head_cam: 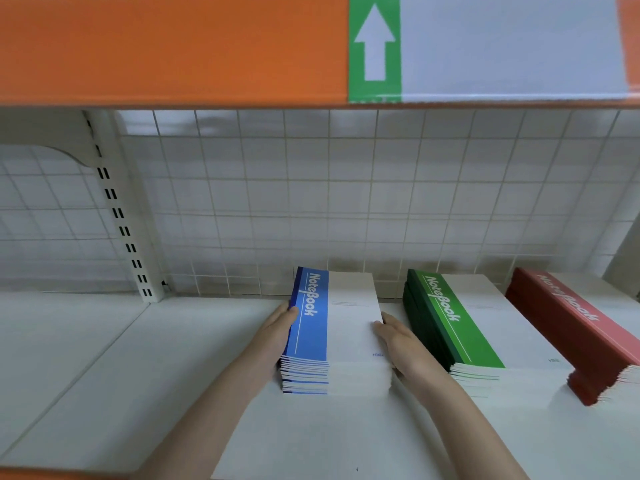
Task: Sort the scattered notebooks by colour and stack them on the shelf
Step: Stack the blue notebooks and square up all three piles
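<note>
At the far left we see the white slotted upright (117, 216) of the shelving, with the wire grid back panel (311, 202) running behind everything. The white shelf (104, 358) spreads below, and an orange beam (173, 46) crosses above it, carrying a green label with a white arrow (374, 46).

Moving right, our left hand (277, 332) lies against the left, spine side of the blue notebook stack (313, 327); its fingers lie together along the stack's edge, thumb tip on the top cover. The stack sits flat on the shelf near the back panel, its lower notebooks fanned slightly forward.

On the stack's other side our right hand (401, 344) presses the right edge, fingers held together with the tips on the white part of the top cover. So the 2 hands hold the blue stack between them.

Just beside that hand stands the green notebook stack (450, 323), flat on the shelf. Further right, apart from it, lies the red notebook stack (568, 327), partly cut off by the frame edge. We count 3 stacks, 1 per colour.
</note>
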Motion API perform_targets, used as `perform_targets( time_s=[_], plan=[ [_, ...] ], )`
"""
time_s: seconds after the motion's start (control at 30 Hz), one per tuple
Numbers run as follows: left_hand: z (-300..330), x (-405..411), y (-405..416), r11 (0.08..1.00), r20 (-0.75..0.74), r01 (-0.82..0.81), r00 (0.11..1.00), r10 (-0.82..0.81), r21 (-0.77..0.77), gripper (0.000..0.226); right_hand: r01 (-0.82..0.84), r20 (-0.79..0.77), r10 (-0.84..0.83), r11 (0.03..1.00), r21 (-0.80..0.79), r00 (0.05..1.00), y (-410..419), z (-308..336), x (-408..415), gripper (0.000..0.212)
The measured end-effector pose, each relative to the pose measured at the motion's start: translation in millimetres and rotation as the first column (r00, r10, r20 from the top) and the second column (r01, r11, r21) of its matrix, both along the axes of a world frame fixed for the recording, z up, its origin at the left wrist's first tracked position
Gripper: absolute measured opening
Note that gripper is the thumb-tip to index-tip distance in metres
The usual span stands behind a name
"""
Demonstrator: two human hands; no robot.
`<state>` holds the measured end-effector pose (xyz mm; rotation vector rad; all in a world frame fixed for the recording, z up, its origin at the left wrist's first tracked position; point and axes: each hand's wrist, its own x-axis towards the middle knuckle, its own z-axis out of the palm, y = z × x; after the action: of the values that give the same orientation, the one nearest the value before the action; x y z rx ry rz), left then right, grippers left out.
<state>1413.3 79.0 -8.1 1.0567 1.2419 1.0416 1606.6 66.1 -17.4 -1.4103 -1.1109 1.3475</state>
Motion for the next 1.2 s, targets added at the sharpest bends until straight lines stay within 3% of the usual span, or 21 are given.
perform_targets(
  time_s=[0.3,0.47,0.53,0.6,0.7,0.8,0.93,1.1,1.2],
  plan=[
    [1,9,-2,0.999,-0.001,-0.049,0.999,0.049,0.010,0.028,0.021,0.128,-0.008,0.995,-0.095,0.992,5,5,-9,0.021],
    [10,8,-6,1.000,-0.060,-0.008,0.998,0.009,0.024,0.021,0.025,0.225,-0.006,0.997,-0.079,0.974,-3,24,-10,0.044],
    [16,5,-6,0.994,-0.167,0.002,0.986,0.016,0.106,0.032,0.042,0.273,-0.039,0.999,-0.005,0.961,-8,38,-10,0.054],
    [22,1,-4,0.975,-0.315,-0.021,0.945,0.091,0.219,0.050,0.069,0.333,-0.105,0.991,0.118,0.937,-10,50,-5,0.050],
    [40,10,-11,0.908,-0.436,0.036,0.885,0.165,0.417,0.022,0.078,0.417,-0.185,0.962,0.261,0.890,-18,70,10,0.039],
    [52,33,-18,0.840,-0.482,0.124,0.858,0.177,0.528,0.030,0.070,0.510,-0.272,0.923,0.379,0.816,-27,86,36,0.041],
    [51,78,-32,0.849,-0.472,0.228,0.881,0.029,0.477,0.036,0.105,0.641,-0.345,0.918,0.382,0.686,-38,96,85,0.042],
    [59,145,-36,0.940,-0.278,0.230,0.947,-0.158,0.251,0.018,0.102,0.838,-0.175,0.985,0.143,0.517,-36,86,139,0.035],
    [46,175,-22,0.964,-0.276,0.230,0.943,-0.187,0.133,0.021,0.131,0.859,-0.116,0.990,0.057,0.499,-35,77,160,0.039]
  ],
)
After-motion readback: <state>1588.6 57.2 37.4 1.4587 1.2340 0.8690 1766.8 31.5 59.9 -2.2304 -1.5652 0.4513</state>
